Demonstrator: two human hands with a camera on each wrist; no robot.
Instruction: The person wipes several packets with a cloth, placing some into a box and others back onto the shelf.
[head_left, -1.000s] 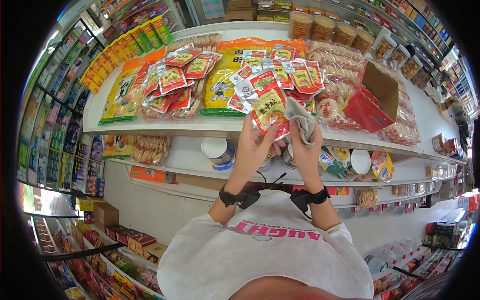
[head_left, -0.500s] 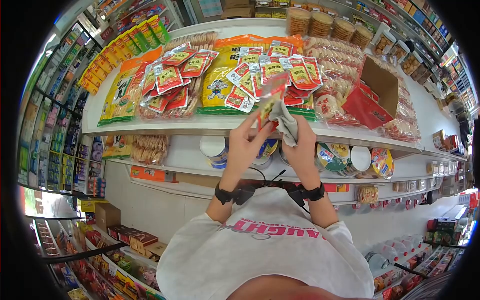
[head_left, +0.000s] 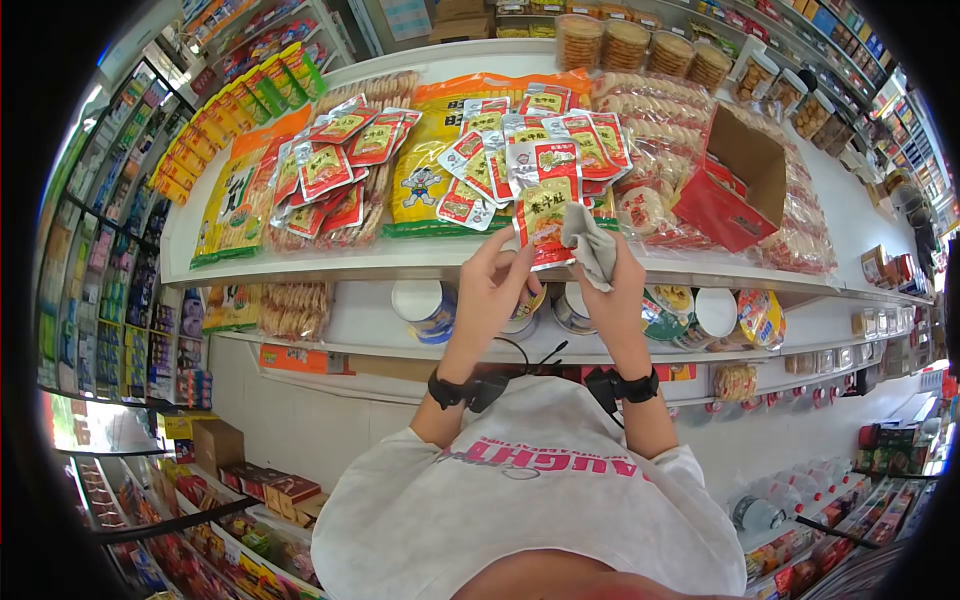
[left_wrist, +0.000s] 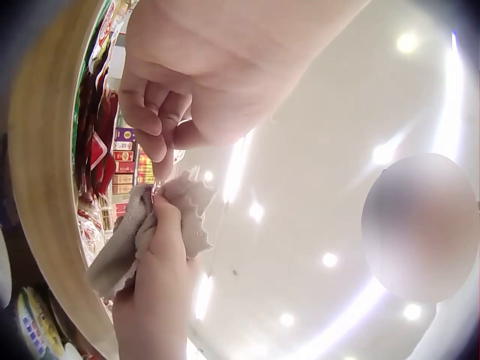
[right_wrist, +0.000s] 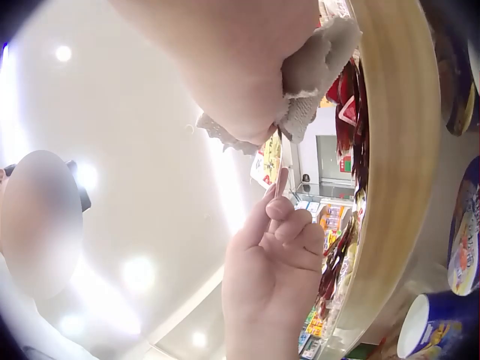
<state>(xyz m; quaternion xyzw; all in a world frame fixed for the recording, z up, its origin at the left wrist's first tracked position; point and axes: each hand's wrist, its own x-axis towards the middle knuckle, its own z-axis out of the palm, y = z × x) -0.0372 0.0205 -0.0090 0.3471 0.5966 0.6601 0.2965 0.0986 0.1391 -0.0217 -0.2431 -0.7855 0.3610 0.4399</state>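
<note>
My left hand [head_left: 488,292] pinches the left edge of a red and silver snack packet [head_left: 545,208] between thumb and fingers, over the shelf's front edge. A crumpled grey cloth [head_left: 590,246] is gripped in my right hand [head_left: 615,298], up against the packet's lower right side. The packet's printed front faces the head camera. In the left wrist view the cloth [left_wrist: 124,251] folds around the thumb of the right hand [left_wrist: 161,262]. Behind the held packet, a pile of similar packets [head_left: 590,150] lies on a yellow cracker bag [head_left: 420,185]; a second pile [head_left: 325,170] is further left.
An open red carton [head_left: 730,210] with packets inside stands to the right on bagged round crackers [head_left: 655,110]. Clear jars of biscuits [head_left: 625,48] line the back. Below the shelf's front edge [head_left: 400,265], tubs [head_left: 425,308] stand on a lower shelf.
The packet swung edge-on half a second ago and now faces the head camera again, with the cloth at its right side. Both hands stay close together. The head view has shifted slightly.
</note>
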